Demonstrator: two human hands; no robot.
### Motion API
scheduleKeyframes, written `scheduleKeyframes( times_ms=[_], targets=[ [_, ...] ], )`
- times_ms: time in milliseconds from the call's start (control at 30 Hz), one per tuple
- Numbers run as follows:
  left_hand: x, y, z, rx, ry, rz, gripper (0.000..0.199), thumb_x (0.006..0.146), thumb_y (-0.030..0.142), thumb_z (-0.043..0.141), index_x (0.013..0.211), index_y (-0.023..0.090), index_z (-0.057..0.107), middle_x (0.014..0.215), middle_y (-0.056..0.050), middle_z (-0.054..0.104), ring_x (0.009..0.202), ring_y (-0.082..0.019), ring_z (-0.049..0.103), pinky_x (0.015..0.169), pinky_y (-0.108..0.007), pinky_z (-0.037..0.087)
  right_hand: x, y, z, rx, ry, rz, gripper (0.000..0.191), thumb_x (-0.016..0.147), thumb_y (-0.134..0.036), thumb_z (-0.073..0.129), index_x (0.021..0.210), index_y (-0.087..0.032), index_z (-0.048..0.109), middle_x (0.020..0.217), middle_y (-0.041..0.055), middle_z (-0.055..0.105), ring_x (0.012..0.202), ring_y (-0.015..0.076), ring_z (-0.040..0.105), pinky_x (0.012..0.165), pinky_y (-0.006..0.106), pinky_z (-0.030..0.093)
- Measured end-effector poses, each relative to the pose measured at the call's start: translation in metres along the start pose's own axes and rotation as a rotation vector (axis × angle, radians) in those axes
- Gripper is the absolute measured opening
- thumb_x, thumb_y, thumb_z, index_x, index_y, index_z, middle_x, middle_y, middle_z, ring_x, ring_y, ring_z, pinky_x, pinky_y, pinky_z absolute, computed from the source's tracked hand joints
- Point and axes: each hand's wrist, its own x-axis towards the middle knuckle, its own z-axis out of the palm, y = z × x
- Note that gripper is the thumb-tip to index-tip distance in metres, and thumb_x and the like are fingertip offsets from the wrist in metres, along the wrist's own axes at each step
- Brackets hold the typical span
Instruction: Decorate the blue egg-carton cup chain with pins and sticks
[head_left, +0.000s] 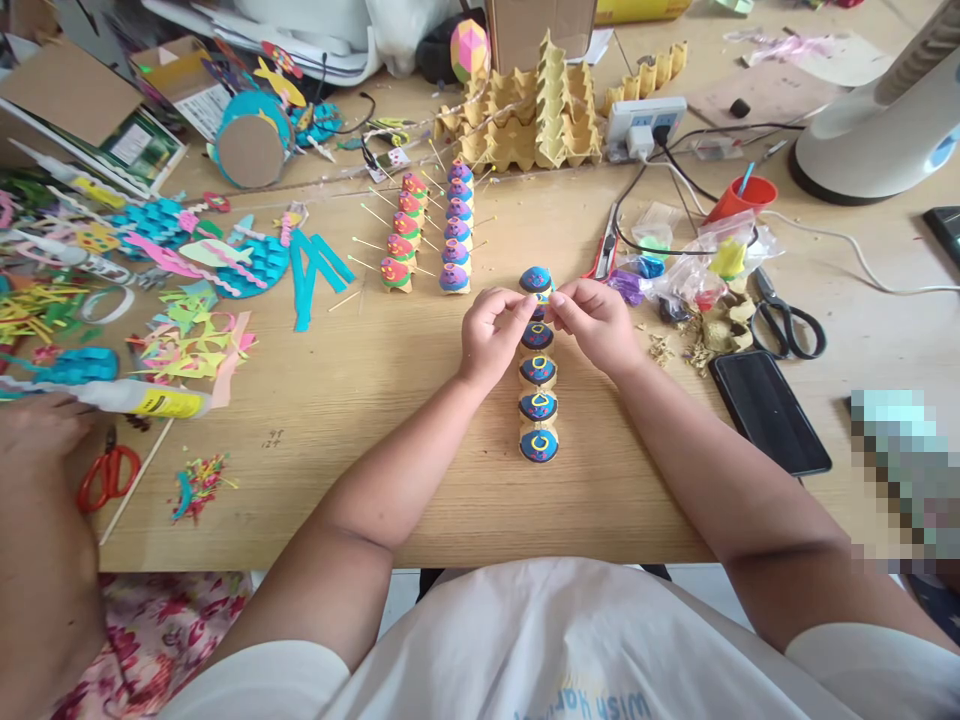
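Note:
My left hand and my right hand meet over the upper part of an egg-carton caterpillar. Its humps are capped with blue and dark clay, and several carry yellow rings. Thumbs and fingers of both hands are pinched together around a tiny thin yellow strip. The fingertips partly cover it and hide the hump just beneath. Above my fingers, the far blue hump shows. To the left stand a purple and blue caterpillar and a red and green caterpillar, both with pins sticking out.
Right of my arm lie black scissors, a phone and plastic bags of clay. A red utility knife and power strip sit further back. Paper scraps cover the left, where another person's arm rests.

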Motion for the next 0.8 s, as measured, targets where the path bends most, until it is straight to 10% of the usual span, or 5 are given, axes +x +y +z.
scheduleKeyframes(
  times_ms=[600,800],
  targets=[
    [-0.001,0.009,-0.001,0.008,-0.051,-0.04,0.065,0.102,0.072,0.051,0.062,0.024,0.068,0.067,-0.002,0.07,0.076,-0.016,0.067,0.087,-0.035,0.053,0.0,-0.012,-0.002,-0.159,0.053,0.094,0.079,0.086,-0.09,0.06,0.051,-0.02,0.062,0.047,-0.0003,0.056,0.046,0.0076,0.046,0.049,0.026,0.033],
    [-0.001,0.004,-0.001,-0.042,-0.008,-0.099,0.069,0.104,0.076,0.038,0.084,0.023,0.079,0.087,-0.005,0.08,0.087,-0.018,0.073,0.092,-0.036,0.058,0.0,-0.007,-0.001,-0.032,0.073,0.109,0.069,0.086,-0.083,0.07,0.06,-0.019,0.071,0.053,0.0001,0.062,0.048,0.0075,0.048,0.05,0.025,0.037]
  ],
)
